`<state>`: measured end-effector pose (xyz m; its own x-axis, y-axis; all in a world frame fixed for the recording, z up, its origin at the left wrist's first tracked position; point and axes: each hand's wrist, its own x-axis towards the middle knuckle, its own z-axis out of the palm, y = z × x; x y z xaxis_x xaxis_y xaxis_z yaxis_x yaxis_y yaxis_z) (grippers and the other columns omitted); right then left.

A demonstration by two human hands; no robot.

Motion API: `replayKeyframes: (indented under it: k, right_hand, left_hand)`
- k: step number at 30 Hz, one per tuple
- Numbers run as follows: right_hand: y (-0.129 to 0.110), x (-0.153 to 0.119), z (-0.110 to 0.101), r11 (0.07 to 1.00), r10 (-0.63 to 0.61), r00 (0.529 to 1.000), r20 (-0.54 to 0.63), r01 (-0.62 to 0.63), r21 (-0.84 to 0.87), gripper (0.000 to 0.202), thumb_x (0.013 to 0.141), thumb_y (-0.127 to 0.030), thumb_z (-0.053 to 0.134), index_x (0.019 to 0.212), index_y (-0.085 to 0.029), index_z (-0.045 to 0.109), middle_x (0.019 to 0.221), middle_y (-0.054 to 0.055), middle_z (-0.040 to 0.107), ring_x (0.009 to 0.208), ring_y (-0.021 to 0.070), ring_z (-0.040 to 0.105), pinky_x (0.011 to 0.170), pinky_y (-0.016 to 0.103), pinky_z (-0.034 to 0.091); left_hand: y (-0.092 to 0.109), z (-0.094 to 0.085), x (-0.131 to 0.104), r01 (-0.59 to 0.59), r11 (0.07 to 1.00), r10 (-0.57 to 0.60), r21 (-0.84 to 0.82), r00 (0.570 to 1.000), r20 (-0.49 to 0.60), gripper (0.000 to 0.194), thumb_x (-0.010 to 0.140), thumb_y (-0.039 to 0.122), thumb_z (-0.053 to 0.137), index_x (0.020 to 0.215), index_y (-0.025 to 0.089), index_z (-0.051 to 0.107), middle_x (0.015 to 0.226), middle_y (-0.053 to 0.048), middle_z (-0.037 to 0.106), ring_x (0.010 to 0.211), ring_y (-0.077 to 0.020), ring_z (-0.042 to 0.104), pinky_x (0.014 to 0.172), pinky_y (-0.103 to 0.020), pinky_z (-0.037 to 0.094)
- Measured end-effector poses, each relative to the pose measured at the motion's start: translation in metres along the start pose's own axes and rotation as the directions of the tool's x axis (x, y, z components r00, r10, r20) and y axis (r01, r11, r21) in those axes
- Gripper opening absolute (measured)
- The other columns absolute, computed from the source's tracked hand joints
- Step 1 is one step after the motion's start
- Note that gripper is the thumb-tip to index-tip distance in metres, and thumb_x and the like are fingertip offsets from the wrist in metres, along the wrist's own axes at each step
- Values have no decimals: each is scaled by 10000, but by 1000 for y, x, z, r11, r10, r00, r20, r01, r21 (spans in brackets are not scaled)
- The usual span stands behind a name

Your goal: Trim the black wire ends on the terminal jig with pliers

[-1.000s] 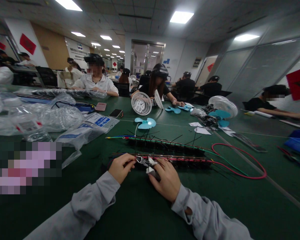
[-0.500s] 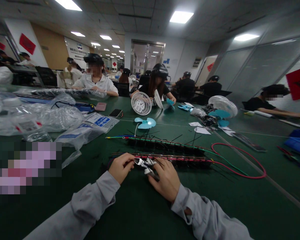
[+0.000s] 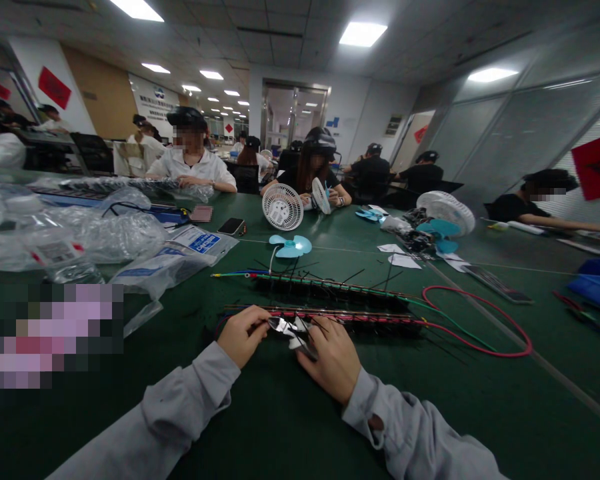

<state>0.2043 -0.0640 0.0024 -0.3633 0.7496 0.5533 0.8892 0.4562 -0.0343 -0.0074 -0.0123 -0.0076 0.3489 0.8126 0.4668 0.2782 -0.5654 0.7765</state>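
My right hand (image 3: 333,360) is curled around a small pair of pliers (image 3: 295,343) with white and grey handles. Their shiny jaws point left, toward my left hand (image 3: 243,335). The thumb and forefinger of that hand are pinched together beside the jaws; whatever they hold is too small to make out. Right behind both hands lies a long black strip (image 3: 370,322) with a red cable and thin black cable ties along it. Parallel to it, farther back, runs a second black strip (image 3: 330,288) with a green cable and more cable-tie ends sticking up.
A blue fan blade (image 3: 291,247) and a white fan grille (image 3: 283,207) are beyond the strips. Plastic bags (image 3: 180,257) and a clear bottle (image 3: 63,250) lie left. A red cable loop (image 3: 527,343) spreads right. Co-workers sit across the green table.
My hands stay nearly in place, with the pliers turned very slightly. Across the table, a co-worker has brought a blue fan blade up to a white fan part.
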Motion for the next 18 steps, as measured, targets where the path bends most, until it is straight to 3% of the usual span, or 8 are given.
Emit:
replayKeyframes:
  k: [18]
  right_hand:
    - [1,0,-1,1000,-15,1000,4,15,-4,214,708,-293,590,880,-179,533,1052,127,553,971,258,491,837,416,404]
  left_hand:
    - [-1,-1,0,-21,999,20,26,1000,13,171,796,99,468,886,149,605,823,-47,579,628,-116,577,516,-194,499]
